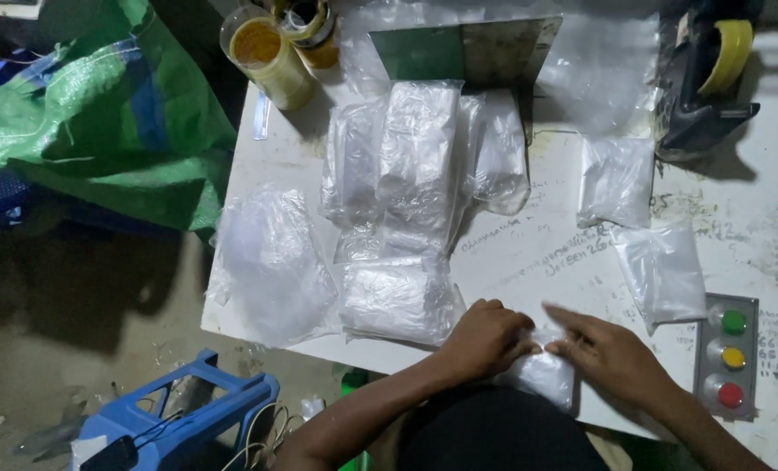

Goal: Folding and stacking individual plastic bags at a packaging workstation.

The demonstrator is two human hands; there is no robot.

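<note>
**Two hands pressing a small clear bag at the table's near edge**

While the white table (528, 262) is lying scuffed and scribbled under the lamp, both hands are meeting on one small plastic bag (541, 375) at its near edge, just in front of the person's body. The left hand (485, 336) is curling down with its knuckles up, fingers pinching the bag's top; the right hand (607, 353) is lying flatter, fingers stretched toward the left and touching the same film. The two hands are sitting close together, both clamped on the bag.

The bag itself is looking soft, glossy and crinkled, a small rectangle of clear film showing whitish under the light; what is inside I cannot tell.

Just left of the left hand a flat stack of similar bags (402, 301) is resting, wrinkled and shiny, and beyond it a taller pile of clear packets (419, 161) is leaning together. A loose, puffy plastic sheet (271, 262) is hanging over the table's left edge. Two filled bags (663, 270) are lying well apart on the right, near a grey panel with green, yellow and red round buttons (730, 358). At the far edge a cylindrical yellow jar (267, 57) and a dark tape dispenser (703, 83) are standing. A green woven sack (110, 122) and a blue plastic stool (184, 419) are sitting on the floor.
</note>
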